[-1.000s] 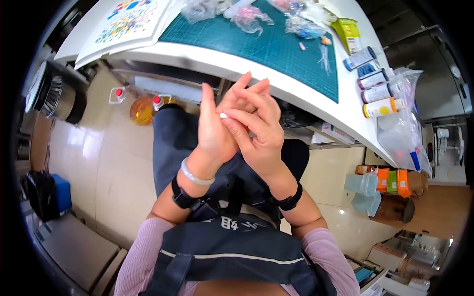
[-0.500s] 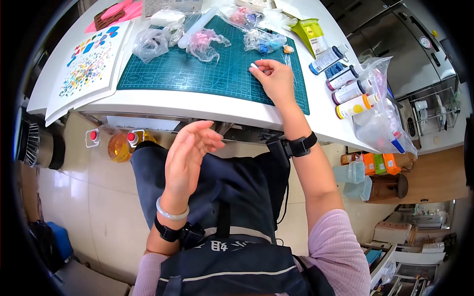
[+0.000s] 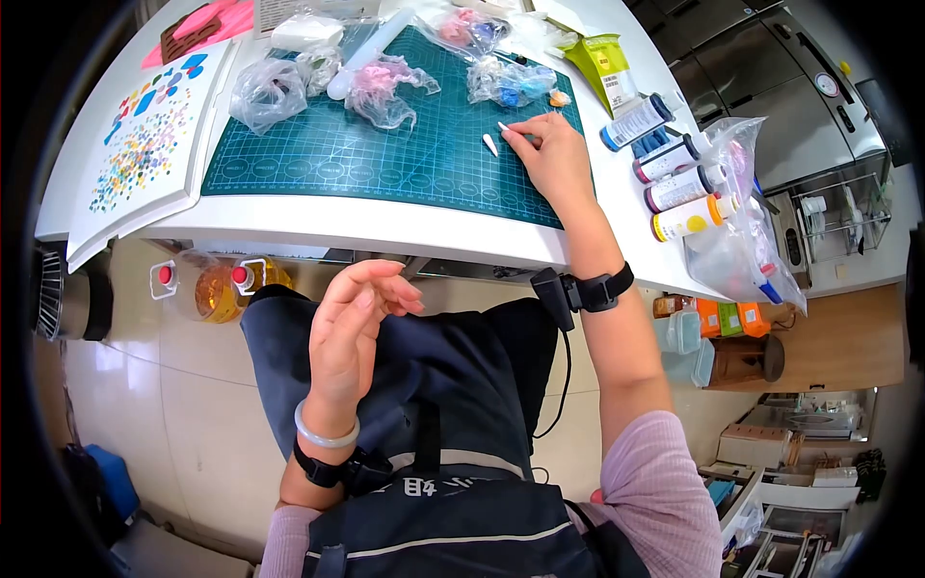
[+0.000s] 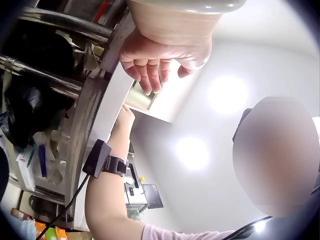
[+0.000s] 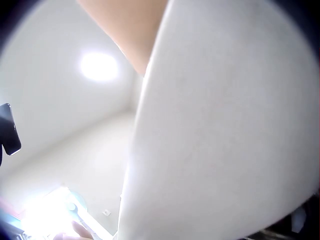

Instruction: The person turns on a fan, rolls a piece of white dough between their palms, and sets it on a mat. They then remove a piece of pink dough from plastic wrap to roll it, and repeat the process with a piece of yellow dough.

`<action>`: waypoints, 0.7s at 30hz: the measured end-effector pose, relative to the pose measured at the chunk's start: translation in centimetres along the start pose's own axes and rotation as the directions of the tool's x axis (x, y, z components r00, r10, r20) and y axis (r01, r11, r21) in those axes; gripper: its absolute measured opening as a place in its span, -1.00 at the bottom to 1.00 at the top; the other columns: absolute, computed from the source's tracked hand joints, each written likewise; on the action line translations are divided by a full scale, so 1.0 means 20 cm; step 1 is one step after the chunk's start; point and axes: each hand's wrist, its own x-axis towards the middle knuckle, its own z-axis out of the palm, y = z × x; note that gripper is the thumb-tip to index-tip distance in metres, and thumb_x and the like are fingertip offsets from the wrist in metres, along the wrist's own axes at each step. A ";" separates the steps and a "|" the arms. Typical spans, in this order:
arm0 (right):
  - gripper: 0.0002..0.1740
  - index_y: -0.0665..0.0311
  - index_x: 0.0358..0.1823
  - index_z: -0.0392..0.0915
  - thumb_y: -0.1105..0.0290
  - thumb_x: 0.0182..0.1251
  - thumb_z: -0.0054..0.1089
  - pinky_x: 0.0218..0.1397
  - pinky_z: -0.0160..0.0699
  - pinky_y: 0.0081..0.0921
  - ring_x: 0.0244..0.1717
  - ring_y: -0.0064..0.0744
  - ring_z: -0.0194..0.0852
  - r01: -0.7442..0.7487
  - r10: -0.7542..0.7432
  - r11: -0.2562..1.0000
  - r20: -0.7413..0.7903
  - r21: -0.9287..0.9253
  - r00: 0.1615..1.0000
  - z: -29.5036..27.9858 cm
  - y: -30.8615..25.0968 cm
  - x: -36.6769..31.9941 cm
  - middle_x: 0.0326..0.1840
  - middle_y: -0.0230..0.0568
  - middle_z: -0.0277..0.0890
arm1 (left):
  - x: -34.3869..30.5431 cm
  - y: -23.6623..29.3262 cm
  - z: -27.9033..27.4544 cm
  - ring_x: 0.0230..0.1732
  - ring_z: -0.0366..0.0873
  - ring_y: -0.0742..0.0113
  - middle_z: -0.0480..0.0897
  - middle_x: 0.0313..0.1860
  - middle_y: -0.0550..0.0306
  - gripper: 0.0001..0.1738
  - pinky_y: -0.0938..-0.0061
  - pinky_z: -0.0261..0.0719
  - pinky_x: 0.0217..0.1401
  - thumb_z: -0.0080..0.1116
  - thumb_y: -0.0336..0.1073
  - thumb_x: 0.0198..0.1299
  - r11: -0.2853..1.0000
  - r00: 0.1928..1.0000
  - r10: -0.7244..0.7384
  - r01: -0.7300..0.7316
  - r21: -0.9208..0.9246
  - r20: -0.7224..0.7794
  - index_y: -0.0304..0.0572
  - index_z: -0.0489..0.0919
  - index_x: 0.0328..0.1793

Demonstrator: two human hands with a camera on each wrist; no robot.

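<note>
On the green cutting mat (image 3: 318,159), my right hand (image 3: 559,164) has thumb and forefinger together around a small white piece (image 3: 503,126), near the mat's right part. Just left of the fingertips, a pale drop-shaped piece (image 3: 489,145) lies on the mat. My left hand (image 3: 352,332) is raised over the lap, holding nothing, its fingers loosely bent. In the left wrist view, the left hand's (image 4: 162,55) fingers hang relaxed, and the right hand (image 4: 125,117) is partly hidden by the table edge. The right wrist view shows mostly white tabletop (image 5: 215,120); the pinched piece is not visible there.
Plastic-wrapped lumps, pink (image 3: 385,87) and blue (image 3: 511,82), lie along the mat's back. Right of it stand a green pouch (image 3: 605,67) and several bottles, one yellow (image 3: 686,220), beside a clear bag (image 3: 727,255). Dotted sheets (image 3: 145,154) lie left.
My right hand has left the left hand and gone forward onto the mat, then slightly right. A pale piece now shows apart from the fingertips. My left hand stays over the lap, fingers more relaxed.
</note>
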 end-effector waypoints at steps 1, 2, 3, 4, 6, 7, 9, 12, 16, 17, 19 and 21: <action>-0.83 0.19 -0.31 0.71 0.29 0.12 0.31 -0.26 0.51 -0.44 -0.35 -0.26 0.56 -0.002 0.002 1.000 0.000 0.001 1.000 -0.01 -0.01 0.00 -0.36 -0.15 0.60 | 0.00 0.00 0.00 -0.12 0.51 0.30 0.59 -0.16 0.03 -0.63 0.47 0.35 0.02 -0.14 -0.25 0.32 1.000 1.000 0.005 -0.005 0.004 -0.010 -0.32 0.43 0.13; -0.82 0.21 -0.31 0.71 0.30 0.08 0.34 -0.28 0.51 -0.47 -0.38 -0.31 0.56 -0.049 0.046 0.996 0.045 0.080 0.998 -0.02 -0.02 0.00 -0.35 -0.17 0.61 | 0.00 0.00 0.00 -0.12 0.51 0.29 0.59 -0.16 0.03 -0.64 0.47 0.35 0.01 -0.14 -0.25 0.32 1.000 1.000 0.010 -0.010 0.009 -0.019 -0.32 0.43 0.13; -0.81 0.23 -0.31 0.71 0.32 0.04 0.38 -0.30 0.51 -0.50 -0.41 -0.36 0.56 -0.100 0.086 0.983 0.092 0.155 0.992 -0.04 -0.03 0.00 -0.33 -0.19 0.62 | 0.00 0.00 0.00 -0.12 0.51 0.29 0.59 -0.16 0.03 -0.64 0.47 0.35 0.01 -0.14 -0.25 0.32 1.000 1.000 0.007 -0.007 0.010 -0.017 -0.32 0.43 0.13; -0.81 0.23 -0.31 0.71 0.32 0.04 0.38 -0.30 0.51 -0.50 -0.41 -0.36 0.56 -0.100 0.087 0.983 0.088 0.154 0.992 -0.05 -0.04 0.00 -0.33 -0.19 0.62 | 0.01 0.00 0.00 -0.12 0.52 0.30 0.59 -0.16 0.02 -0.64 0.46 0.35 0.01 -0.14 -0.25 0.32 1.000 1.000 0.009 -0.009 0.009 -0.016 -0.32 0.43 0.13; -0.77 0.28 -0.29 0.70 0.36 -0.01 0.41 -0.32 0.50 -0.56 -0.45 -0.44 0.54 -0.204 0.166 0.952 0.177 0.227 0.970 -0.08 -0.06 0.00 -0.31 -0.19 0.63 | 0.01 0.00 0.00 -0.12 0.52 0.30 0.59 -0.17 0.02 -0.64 0.46 0.35 0.01 -0.14 -0.25 0.32 1.000 1.000 0.013 -0.013 0.004 -0.009 -0.32 0.43 0.13; -0.77 0.28 -0.29 0.70 0.36 -0.01 0.41 -0.32 0.50 -0.56 -0.45 -0.44 0.54 -0.204 0.167 0.953 0.175 0.225 0.970 -0.07 -0.04 0.00 -0.31 -0.19 0.63 | 0.01 0.00 0.00 -0.12 0.52 0.30 0.59 -0.17 0.02 -0.64 0.46 0.36 0.01 -0.14 -0.25 0.32 1.000 1.000 0.013 -0.013 0.003 -0.010 -0.32 0.43 0.13; -0.74 0.31 -0.26 0.68 0.38 -0.01 0.41 -0.31 0.50 -0.57 -0.44 -0.48 0.52 -0.233 0.176 0.919 0.198 0.317 0.964 -0.05 -0.01 -0.01 -0.28 -0.16 0.63 | 0.01 0.00 0.00 -0.13 0.52 0.30 0.59 -0.17 0.02 -0.64 0.46 0.36 0.00 -0.14 -0.25 0.32 1.000 1.000 0.013 -0.013 0.002 -0.012 -0.32 0.43 0.13; -0.71 0.31 -0.21 0.67 0.36 0.01 0.42 -0.31 0.50 -0.56 -0.43 -0.47 0.52 -0.238 0.140 0.892 0.266 0.384 0.954 -0.07 0.01 -0.02 -0.27 -0.15 0.62 | 0.00 0.00 0.00 -0.13 0.51 0.31 0.59 -0.17 0.03 -0.64 0.46 0.36 0.01 -0.14 -0.26 0.32 1.000 1.000 0.012 -0.012 0.000 -0.017 -0.33 0.43 0.12; -0.69 0.32 -0.18 0.66 0.34 0.04 0.40 -0.30 0.50 -0.59 -0.40 -0.47 0.53 -0.070 0.040 0.989 0.216 0.129 0.976 -0.10 -0.04 -0.04 -0.28 -0.16 0.61 | 0.00 0.00 0.00 -0.14 0.51 0.33 0.59 -0.17 0.04 -0.66 0.48 0.36 0.01 -0.14 -0.27 0.33 1.000 1.000 0.002 -0.002 0.000 -0.023 -0.33 0.45 0.11; -0.70 0.33 -0.18 0.66 0.34 0.06 0.39 -0.29 0.50 -0.60 -0.39 -0.46 0.54 -0.041 0.014 0.990 0.200 0.134 0.980 -0.10 -0.04 -0.04 -0.30 -0.17 0.59 | 0.00 0.00 0.01 -0.14 0.51 0.34 0.59 -0.17 0.04 -0.67 0.49 0.36 0.01 -0.14 -0.28 0.33 1.000 1.000 -0.005 0.005 -0.001 -0.019 -0.32 0.45 0.10; -0.70 0.34 -0.18 0.65 0.33 0.08 0.37 -0.28 0.50 -0.61 -0.38 -0.45 0.55 -0.011 -0.016 0.990 0.185 0.143 0.983 -0.10 -0.07 -0.06 -0.32 -0.17 0.57 | -0.01 0.00 0.02 -0.15 0.52 0.36 0.60 -0.18 0.05 -0.68 0.51 0.36 0.00 -0.12 -0.30 0.33 1.000 0.999 -0.006 0.007 0.020 -0.032 -0.33 0.46 0.09; -0.79 0.36 -0.27 0.64 0.41 0.07 0.37 -0.27 0.51 -0.61 -0.37 -0.45 0.58 -0.105 0.043 0.932 0.183 0.346 0.982 -0.15 -0.14 -0.10 -0.36 -0.19 0.55 | -0.01 0.01 0.02 -0.16 0.52 0.39 0.60 -0.18 0.06 -0.70 0.52 0.37 -0.01 -0.10 -0.32 0.33 0.999 0.999 -0.004 0.006 0.045 -0.051 -0.33 0.47 0.08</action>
